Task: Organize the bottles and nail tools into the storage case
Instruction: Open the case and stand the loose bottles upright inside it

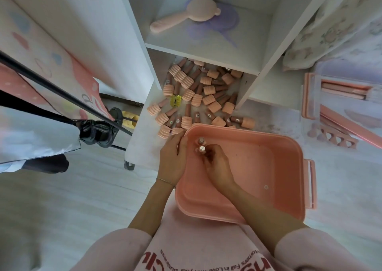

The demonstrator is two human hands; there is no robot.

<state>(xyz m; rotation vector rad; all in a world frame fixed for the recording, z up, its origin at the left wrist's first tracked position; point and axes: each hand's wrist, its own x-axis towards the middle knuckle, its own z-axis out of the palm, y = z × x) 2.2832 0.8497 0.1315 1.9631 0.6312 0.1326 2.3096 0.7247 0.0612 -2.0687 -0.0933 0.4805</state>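
I am looking down into what reads as a home, most likely a bedroom or dressing corner. The landmark is a white shelf unit standing on a pale wood-look floor. On its upper shelf lie a pink bear-eared hairbrush and a lilac hand mirror. To the left of the unit hangs pastel printed fabric, with a pair of dark shoes on the floor below it. To the right of the unit lies a patterned cushion or bedding, above a soft pastel mat.
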